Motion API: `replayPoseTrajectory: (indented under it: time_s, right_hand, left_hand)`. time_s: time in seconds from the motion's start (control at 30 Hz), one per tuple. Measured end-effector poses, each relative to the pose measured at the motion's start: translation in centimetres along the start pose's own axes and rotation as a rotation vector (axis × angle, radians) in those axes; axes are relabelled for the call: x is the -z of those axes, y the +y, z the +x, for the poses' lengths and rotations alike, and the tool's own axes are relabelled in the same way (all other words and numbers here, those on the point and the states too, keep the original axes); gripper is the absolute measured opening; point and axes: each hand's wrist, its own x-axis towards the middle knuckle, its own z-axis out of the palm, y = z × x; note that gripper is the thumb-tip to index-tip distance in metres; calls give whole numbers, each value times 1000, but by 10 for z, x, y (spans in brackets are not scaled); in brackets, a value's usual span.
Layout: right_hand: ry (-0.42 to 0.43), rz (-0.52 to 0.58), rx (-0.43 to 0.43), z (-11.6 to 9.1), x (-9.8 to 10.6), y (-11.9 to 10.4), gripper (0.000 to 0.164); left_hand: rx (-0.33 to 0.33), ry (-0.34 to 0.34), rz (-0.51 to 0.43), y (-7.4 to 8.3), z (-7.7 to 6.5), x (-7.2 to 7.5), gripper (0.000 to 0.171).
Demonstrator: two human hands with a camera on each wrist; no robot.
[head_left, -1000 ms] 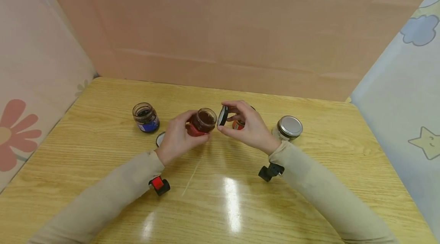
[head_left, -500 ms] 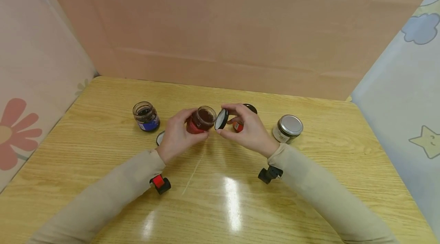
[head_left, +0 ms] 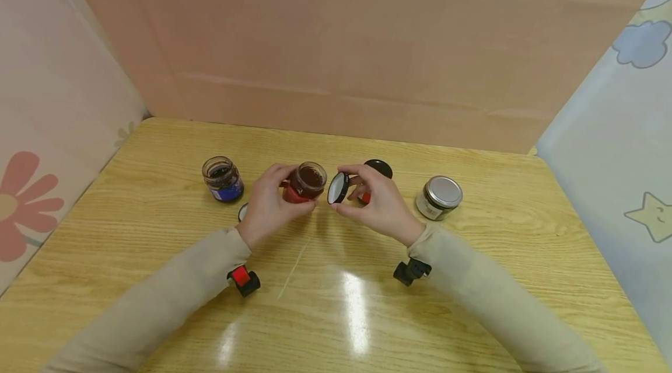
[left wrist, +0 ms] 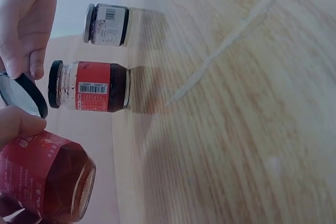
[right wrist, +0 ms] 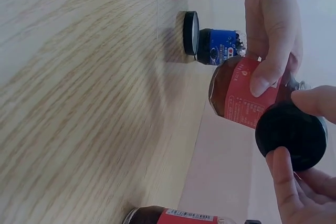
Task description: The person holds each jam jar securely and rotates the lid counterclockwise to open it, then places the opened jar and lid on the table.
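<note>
head: even light | glare: 2 streaks, table (head_left: 310,320) | wrist views: hazy, bluish

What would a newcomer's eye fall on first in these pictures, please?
Probably the open red-labelled glass jar, held by the left hand near the head view's centre, and the round black lid pinched in the right hand beside it. Next, perhaps the open blue-labelled glass jar at the left of the wooden table, and the silver-lidded glass jar on the right.
</note>
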Motion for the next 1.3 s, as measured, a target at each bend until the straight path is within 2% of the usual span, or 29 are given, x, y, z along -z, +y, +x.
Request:
replayPoseTrajectory:
  time_s: [0.2, 0.87, 1.3]
  right_hand:
    - [-13, 29, 5, -1, -1, 1, 64]
    - [-61, 6, 22, -2, -10, 8, 65]
    - [-103, 31, -67, -2, -16, 9, 66]
  left_hand:
    - [12, -5, -10, 1, 0, 1, 65]
    - [41, -14, 13, -4, 7, 0, 61]
    - [88, -44, 71, -6, 10, 2, 61]
